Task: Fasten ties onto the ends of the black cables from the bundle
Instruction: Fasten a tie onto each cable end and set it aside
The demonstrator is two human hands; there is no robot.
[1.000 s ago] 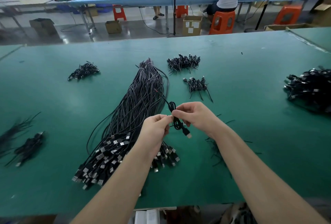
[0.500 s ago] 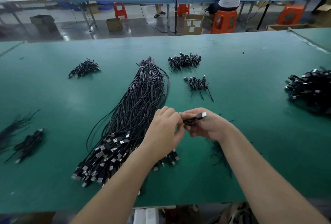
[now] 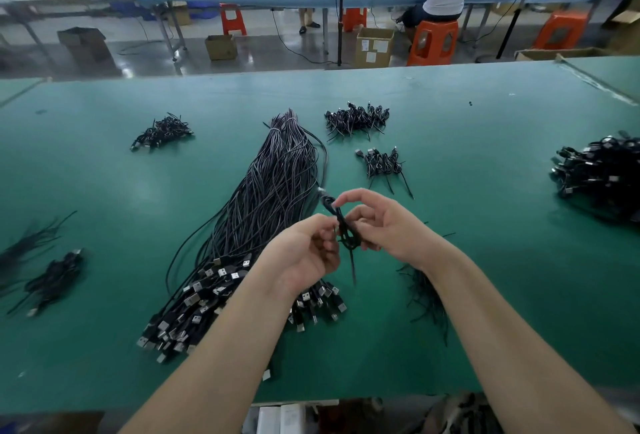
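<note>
Here, cable [image 3: 341,222] between both fingers [image 3: 327,237].

Even overhead light, soft shadows; wide-angle edge bending; background slightly soft.

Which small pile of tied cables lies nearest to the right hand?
The little pile just beyond the right hand, with one tail pointing toward it; the other piles lie farther off.
</note>
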